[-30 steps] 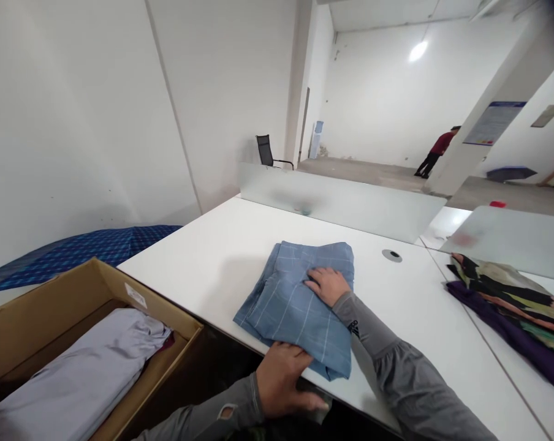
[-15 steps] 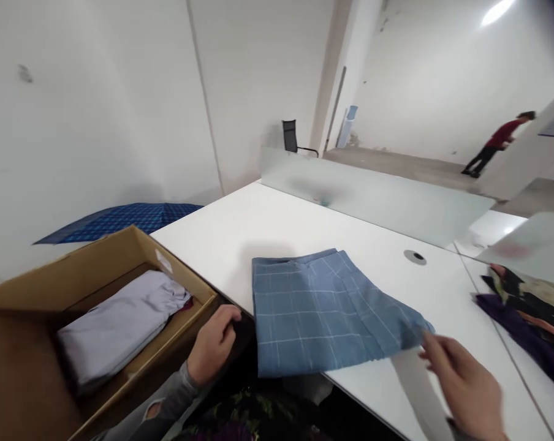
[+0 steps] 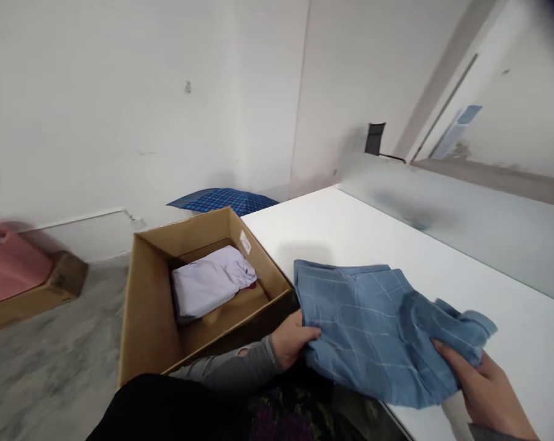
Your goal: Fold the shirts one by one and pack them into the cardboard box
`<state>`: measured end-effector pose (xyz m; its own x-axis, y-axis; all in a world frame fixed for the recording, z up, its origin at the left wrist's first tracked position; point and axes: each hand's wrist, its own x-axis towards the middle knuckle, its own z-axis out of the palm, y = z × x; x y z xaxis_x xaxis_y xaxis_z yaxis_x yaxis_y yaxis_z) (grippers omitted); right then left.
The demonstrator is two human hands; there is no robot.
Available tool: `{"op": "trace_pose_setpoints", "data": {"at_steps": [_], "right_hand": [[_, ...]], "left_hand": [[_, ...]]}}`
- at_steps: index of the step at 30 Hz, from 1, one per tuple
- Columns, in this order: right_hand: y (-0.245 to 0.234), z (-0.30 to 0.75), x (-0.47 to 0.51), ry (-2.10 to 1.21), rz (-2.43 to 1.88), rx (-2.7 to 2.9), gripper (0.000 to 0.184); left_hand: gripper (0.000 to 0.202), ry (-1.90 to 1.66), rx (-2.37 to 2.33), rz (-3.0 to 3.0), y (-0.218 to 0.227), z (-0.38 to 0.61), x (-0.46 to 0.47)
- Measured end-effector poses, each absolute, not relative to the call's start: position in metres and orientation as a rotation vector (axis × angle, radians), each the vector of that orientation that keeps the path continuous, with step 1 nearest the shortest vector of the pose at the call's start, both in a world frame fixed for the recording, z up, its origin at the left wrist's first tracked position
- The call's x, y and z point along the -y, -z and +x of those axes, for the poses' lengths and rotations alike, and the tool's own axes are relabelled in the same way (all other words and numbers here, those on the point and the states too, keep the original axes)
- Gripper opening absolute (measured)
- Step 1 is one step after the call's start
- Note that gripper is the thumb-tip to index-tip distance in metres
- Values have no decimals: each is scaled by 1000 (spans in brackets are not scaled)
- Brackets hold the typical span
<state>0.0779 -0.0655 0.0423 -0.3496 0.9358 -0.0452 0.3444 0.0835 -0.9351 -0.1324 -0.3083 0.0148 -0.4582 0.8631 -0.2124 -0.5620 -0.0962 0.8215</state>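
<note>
1. The folded blue checked cloth (image 3: 378,331) spans both hands, long axis left to right, over the bench (image 3: 350,226) edge.
2. The left hand (image 3: 292,338) grips its left end, nearer the cardboard box (image 3: 152,306); the right hand (image 3: 483,386) clutches the right end.

Soft cloth garment (image 3: 373,324) (blue, checked); matt cardboard box (image 3: 152,318); smooth table (image 3: 350,233).

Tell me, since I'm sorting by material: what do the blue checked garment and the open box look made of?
Blue checked garment: a thin woven cloth, matte, probably cotton or a blend; it creases and drapes softly between the left hand and right hand. Open box: brown corrugated cardboard, matte, with folded flaps and a white label.
</note>
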Motion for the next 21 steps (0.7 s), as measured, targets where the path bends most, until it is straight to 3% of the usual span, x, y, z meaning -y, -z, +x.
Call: {"op": "trace_pose_setpoints", "data": {"at_steps": [7,12,14,18,21], "right_hand": [[-77,-111,148,-1502,-422,2100,43],[-67,-239,208,-1692,-174,2080,45],[-53,-275,223,-1694,-358,2292,40],[-18,-302,237,-1599,-655,2685,24],[0,-290,242,-1590,-615,2759,14]], "left_hand": [[78,-2004,-1609,395,-74,-234,449],[75,-2076,-2047,361,-68,-290,529],[66,-1828,-2340,394,-54,-314,554],[32,-644,-2820,465,-24,-361,578],[13,-354,-2798,640,-11,-390,557]]}}
